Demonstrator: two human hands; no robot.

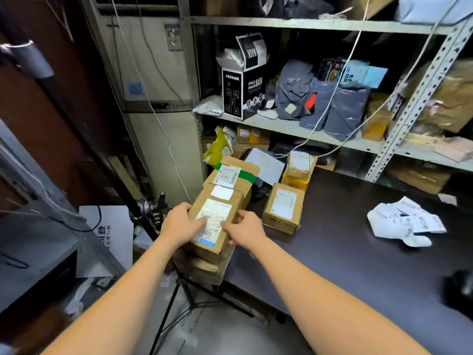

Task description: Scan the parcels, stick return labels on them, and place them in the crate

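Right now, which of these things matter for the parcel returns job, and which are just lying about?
Job: held parcel, left hand, right hand, green-taped parcel, labelled box.
Lying about: mask box, grey mailer bags, crumpled papers, tripod.

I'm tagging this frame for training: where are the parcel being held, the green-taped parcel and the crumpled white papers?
held parcel point(216, 213): head view, on its white label.
green-taped parcel point(231, 173): head view, on its white label.
crumpled white papers point(405, 221): head view, middle of the heap.

Brown cardboard parcel with white shipping label, lying flat atop stacked parcels at table edge
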